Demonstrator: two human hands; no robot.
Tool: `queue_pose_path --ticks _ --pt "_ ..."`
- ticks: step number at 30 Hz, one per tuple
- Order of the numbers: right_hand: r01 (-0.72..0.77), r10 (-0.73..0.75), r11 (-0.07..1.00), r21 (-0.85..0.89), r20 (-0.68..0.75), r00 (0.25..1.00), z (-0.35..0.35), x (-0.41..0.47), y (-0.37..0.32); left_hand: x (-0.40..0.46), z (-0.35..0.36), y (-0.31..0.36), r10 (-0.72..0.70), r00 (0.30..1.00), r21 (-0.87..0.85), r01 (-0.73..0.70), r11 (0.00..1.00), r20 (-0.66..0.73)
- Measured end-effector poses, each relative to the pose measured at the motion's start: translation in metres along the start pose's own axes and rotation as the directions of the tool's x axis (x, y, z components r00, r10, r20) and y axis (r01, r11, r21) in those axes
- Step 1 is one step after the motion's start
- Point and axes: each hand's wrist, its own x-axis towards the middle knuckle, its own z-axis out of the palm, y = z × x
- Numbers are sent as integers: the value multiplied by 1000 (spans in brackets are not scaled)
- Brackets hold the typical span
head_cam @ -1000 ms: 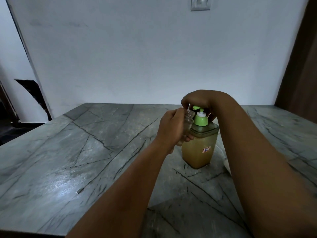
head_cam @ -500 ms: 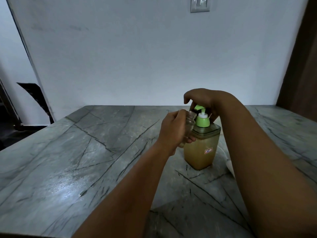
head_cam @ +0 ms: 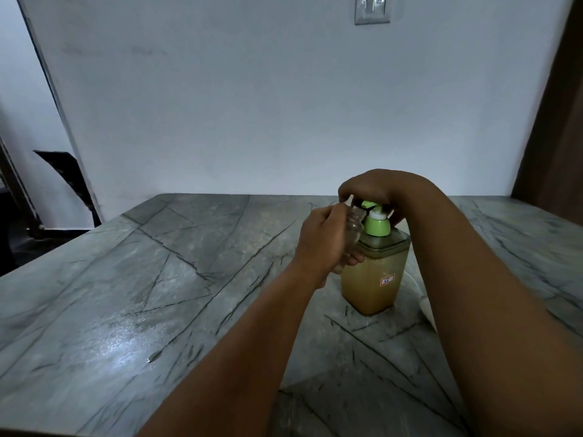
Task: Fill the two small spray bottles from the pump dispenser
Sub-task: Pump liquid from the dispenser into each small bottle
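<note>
While the left hand [head_cam: 323, 239] grips a small clear spray bottle [head_cam: 352, 230] just left of the green pump head [head_cam: 375, 223], the right hand [head_cam: 370, 192] curls over it. The pump dispenser [head_cam: 373, 275] stands on the bench [head_cam: 157, 279]; its small red-bordered label [head_cam: 387, 280] is unreadable.

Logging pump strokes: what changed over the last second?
Right hand rose with the green pump head half a second ago, then pressed back down. Left hand kept holding the small clear bottle at the spout; the square amber dispenser stayed put.
</note>
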Motion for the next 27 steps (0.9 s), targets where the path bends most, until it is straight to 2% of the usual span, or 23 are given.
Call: queue_pose_path --ticks 4,22,27 --pt "-3 5 992 123 -12 1000 -11 -1 1 -1 0 0 1 1000 -8 -1 1000 2" --pt "36 -38 992 -121 -10 999 2 -2 -6 0 0 -2 -2 1000 -29 2 1000 3" --pt "20 -20 995 -94 -3 1000 4 -3 -4 2 0 -3 -5 1000 -32 5 999 6"
